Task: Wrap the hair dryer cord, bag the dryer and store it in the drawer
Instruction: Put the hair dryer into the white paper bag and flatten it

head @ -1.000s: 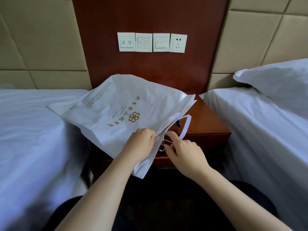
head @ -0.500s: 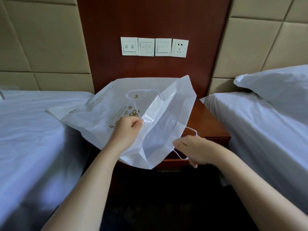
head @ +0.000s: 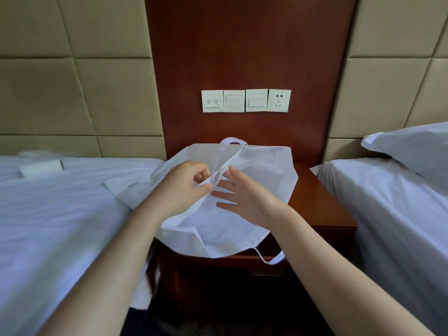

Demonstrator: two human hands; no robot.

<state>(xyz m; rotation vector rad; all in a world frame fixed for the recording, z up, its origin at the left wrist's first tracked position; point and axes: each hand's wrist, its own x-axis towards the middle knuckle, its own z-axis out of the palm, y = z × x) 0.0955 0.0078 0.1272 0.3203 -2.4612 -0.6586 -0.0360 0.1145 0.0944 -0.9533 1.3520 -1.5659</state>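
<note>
Bag (head: pixel 266 170) lies on the bedside worktop (head: pixel 322 202), dead ahead of both hands, its near end hanging over the front edge. One handle loop (head: pixel 232 141) sits at the wall end, the other handle loop (head: pixel 271 259) dangles off the near right corner, so the mouth edge runs roughly far-to-near.

Left hand (head: pixel 186 187): narrow grip, thumb and fingers pinching a raised fold of the upper lip, which runs taut from the pinch up to the far loop. Right hand (head: pixel 244 197): grip wide, fingers straight and spread, holding nothing, just beside the pinch and over the lower panel. Touching or hovering: cannot tell.

Dryer is not in view. The bag looks flat, so probably empty, but that's a guess. Drawer front can't be made out under the bag's overhang.

Judgement: step in hand is opening the mouth. The right hand is nearer the gap under the lifted lip, so it should slide in leftward while the left keeps the lip up. Risk: thin panels stick and the near end slips off the worktop.

White roll-shaped item (head: pixel 41 167) on the left bed (head: pixel 60 214); can't identify it.
</note>
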